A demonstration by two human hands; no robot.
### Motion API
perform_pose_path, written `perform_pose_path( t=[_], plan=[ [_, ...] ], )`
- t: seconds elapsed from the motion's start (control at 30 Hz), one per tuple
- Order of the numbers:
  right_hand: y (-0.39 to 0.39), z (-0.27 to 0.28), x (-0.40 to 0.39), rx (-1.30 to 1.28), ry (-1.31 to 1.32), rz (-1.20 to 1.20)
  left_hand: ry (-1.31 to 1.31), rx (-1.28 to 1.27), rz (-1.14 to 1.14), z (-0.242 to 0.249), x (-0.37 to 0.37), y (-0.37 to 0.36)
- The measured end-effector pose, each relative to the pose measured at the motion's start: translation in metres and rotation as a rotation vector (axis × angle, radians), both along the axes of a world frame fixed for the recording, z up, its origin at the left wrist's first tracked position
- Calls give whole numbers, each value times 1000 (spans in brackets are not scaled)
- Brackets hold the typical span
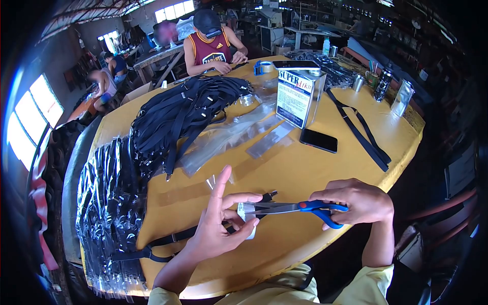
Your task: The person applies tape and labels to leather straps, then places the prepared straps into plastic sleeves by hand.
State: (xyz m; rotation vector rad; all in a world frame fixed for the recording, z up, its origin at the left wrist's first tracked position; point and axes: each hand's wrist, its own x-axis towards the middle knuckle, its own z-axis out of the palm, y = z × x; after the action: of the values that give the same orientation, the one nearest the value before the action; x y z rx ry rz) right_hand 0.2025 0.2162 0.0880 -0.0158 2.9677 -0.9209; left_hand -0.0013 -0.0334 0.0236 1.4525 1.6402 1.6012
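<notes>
My right hand [358,202] has its fingers through the handles of blue-handled scissors [317,207]. The blades point left and reach the small white and clear piece [246,212] in my left hand [219,223]. Thumb and some fingers of that hand close on the piece, while one finger sticks up. Whether the piece is a label or tape I cannot make out. Below, a black elastic strap [175,237] with metal fittings lies on the yellow table [203,277], partly hidden by my left hand and forearm.
Piled black straps [185,107] and plastic-wrapped straps [109,208] cover the left side. A SUPER tin [294,99], a phone [318,141], clear plastic sleeves [269,138] and a loose strap [358,127] lie beyond my hands. A co-worker [211,48] sits opposite, handling something dark.
</notes>
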Motion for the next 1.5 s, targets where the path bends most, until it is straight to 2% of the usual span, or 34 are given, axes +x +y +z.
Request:
perform_pose_path(
  t=[0.57,1.17,1.27,1.33,1.37,1.43,1.47,1.5],
  plan=[
    [3,-3,-8,-48,56,45,-102,40,-41,1,-4,1],
    [-1,-5,-6,-52,85,-33,-126,60,-54,-1,-5,2],
    [0,-8,-4,-61,67,-71,-155,93,-53,0,-6,1],
    [3,-19,1,-91,78,-214,-138,93,-62,2,-7,0],
    [3,-24,0,-87,80,-211,-135,98,-59,2,-8,0],
    [5,-38,-4,-61,15,-459,-124,120,-54,1,-9,0],
    [7,-53,-9,-55,19,-458,-122,127,-53,0,-8,0],
    [11,-75,-15,106,-3,-537,-45,131,-50,-1,-8,0]
  ],
)
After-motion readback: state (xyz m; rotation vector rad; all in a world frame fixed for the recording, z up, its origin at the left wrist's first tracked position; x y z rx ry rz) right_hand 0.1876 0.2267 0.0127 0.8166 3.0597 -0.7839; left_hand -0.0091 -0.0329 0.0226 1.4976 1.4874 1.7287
